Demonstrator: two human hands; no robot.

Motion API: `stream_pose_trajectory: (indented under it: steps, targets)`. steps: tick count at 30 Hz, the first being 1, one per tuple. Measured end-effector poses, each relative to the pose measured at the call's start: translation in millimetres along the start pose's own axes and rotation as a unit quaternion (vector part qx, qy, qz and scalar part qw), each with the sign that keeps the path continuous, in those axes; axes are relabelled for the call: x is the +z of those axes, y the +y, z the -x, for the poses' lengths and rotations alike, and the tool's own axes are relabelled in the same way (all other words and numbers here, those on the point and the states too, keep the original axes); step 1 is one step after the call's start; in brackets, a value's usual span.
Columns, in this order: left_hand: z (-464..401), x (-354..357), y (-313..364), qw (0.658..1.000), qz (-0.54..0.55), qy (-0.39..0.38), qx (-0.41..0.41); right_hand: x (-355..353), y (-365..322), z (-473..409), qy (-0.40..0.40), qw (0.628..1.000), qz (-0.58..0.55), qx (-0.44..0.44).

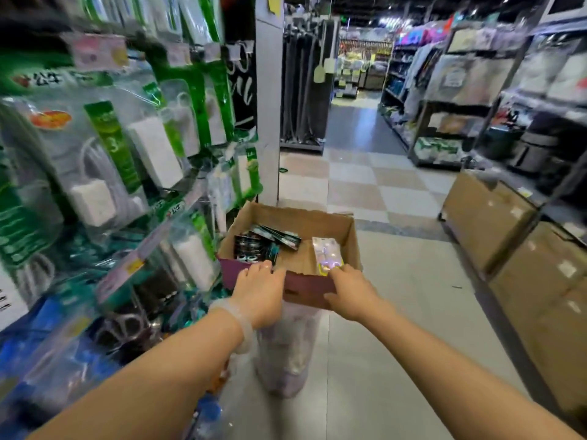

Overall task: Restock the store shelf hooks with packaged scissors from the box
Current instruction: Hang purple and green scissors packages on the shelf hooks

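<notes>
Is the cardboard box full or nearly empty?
Nearly empty: the box holds a few dark packets and one light packet; bare bottom shows.

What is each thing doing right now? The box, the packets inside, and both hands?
Box: open on top, both hands at its near edge.
Dark packets: lying loose inside, left part.
Shiny packet: tilted up, pinched by the right hand.
Left hand: resting on the box rim, fingers over it.

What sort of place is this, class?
A retail store aisle: green-carded packaged goods hanging on hooks, stocked metal shelving racks across a checkered tiled floor, and an open brown cardboard box of packets.
</notes>
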State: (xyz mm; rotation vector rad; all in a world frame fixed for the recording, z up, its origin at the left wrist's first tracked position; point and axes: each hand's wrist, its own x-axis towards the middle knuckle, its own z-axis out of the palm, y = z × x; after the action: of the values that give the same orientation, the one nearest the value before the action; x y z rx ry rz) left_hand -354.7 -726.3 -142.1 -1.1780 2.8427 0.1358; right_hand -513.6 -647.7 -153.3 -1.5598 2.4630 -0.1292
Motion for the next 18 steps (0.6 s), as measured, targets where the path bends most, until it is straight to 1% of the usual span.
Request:
stream_pose_trajectory:
  steps: [3,7,13,18]
  targets:
    - [-53,8,-2,0.999,0.042,0.001,-0.003,3,22,-56,-0.004,1.000,-0.016,0.018]
    - [-126,25,-9,0.995,0.092,-0.021,-0.037,18,50,-141,-0.032,0.998,-0.046,0.029]
    - [-231,49,-11,0.973,0.185,-0.095,-0.102,47,77,-239,-0.111,0.989,-0.080,0.061]
    - [-279,84,-5,0.954,0.221,-0.168,-0.117,74,94,-283,-0.104,0.984,-0.095,0.111]
